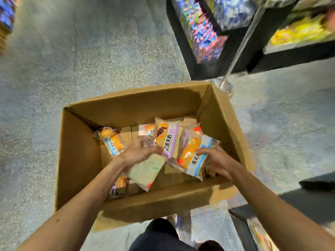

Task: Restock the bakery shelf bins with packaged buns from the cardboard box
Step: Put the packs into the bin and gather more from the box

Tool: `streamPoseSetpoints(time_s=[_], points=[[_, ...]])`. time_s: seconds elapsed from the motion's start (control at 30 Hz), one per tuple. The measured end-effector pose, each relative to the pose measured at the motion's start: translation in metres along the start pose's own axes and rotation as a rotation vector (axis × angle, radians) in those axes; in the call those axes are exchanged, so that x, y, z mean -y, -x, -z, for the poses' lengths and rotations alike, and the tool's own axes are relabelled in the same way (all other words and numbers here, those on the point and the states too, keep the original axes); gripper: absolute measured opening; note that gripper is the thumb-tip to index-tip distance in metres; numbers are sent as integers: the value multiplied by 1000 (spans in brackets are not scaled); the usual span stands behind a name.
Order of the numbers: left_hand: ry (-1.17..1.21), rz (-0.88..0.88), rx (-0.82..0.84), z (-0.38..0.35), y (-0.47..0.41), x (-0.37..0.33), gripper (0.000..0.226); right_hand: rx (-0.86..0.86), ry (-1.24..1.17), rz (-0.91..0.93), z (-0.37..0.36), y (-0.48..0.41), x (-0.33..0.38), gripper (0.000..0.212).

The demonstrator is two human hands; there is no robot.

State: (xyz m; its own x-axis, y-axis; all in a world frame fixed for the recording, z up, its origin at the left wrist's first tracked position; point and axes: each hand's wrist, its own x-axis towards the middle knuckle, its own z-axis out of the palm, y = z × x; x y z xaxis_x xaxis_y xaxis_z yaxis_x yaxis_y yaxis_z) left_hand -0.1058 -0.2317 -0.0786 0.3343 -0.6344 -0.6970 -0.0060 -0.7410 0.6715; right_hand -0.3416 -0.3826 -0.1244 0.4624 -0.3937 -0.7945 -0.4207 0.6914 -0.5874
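An open cardboard box (81, 160) sits on the floor below me with several packaged buns inside. My left hand (139, 151) grips a pale bun pack (146, 171) and a purple-labelled pack (167, 140) near the box's middle. My right hand (217, 160) holds an orange-and-blue bun pack (194, 154) on the right side of the box. One more orange bun pack (111, 140) lies loose at the left of the box floor, and another (119, 185) lies under my left forearm.
Black shelf bins (208, 31) full of colourful packets stand at the upper right, with a yellow-filled bin (301, 31) beside them. A metal pole (241, 44) slants down to the floor behind the box. Speckled grey floor (72, 60) lies around. My dark trouser leg (159, 236) is below.
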Motion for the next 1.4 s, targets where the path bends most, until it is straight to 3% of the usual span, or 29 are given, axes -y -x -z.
streamPoseSetpoints(time_s=[0.07,0.13,0.27,0.47,0.53,0.63,0.77,0.83,0.9,1.0,1.1,1.23,1.33,1.4], points=[[-114,-97,64,-32,29,-40,23,-11,-108,110,24,44,1,37],[-197,-212,153,-69,50,-72,27,-6,-219,240,51,92,-1,28],[-291,-406,315,-156,89,-127,65,-89,-365,391,111,199,-18,20],[-415,-543,539,-321,172,-194,47,-280,-548,577,207,349,-80,18],[-489,-582,615,-378,198,-208,31,-393,-611,638,233,392,-107,30],[-586,-615,703,-458,239,-219,28,-560,-685,716,264,452,-150,46],[-703,-691,852,-549,289,-223,35,-741,-679,781,292,517,-200,32],[-751,-738,893,-582,311,-222,25,-849,-676,792,303,540,-218,40],[-773,-758,911,-609,327,-222,31,-946,-730,780,315,557,-232,47],[-720,-705,1057,-635,334,-224,31,-996,-856,803,334,573,-249,35],[-568,-461,1105,-651,336,-236,64,-1003,-1030,820,350,582,-262,22],[-417,-141,1109,-668,328,-262,43,-1032,-1161,816,372,592,-276,26],[-333,-123,1075,-680,320,-281,17,-1085,-1180,789,384,595,-277,36],[-291,-141,1027,-688,316,-289,12,-1109,-1206,773,389,597,-275,49]])
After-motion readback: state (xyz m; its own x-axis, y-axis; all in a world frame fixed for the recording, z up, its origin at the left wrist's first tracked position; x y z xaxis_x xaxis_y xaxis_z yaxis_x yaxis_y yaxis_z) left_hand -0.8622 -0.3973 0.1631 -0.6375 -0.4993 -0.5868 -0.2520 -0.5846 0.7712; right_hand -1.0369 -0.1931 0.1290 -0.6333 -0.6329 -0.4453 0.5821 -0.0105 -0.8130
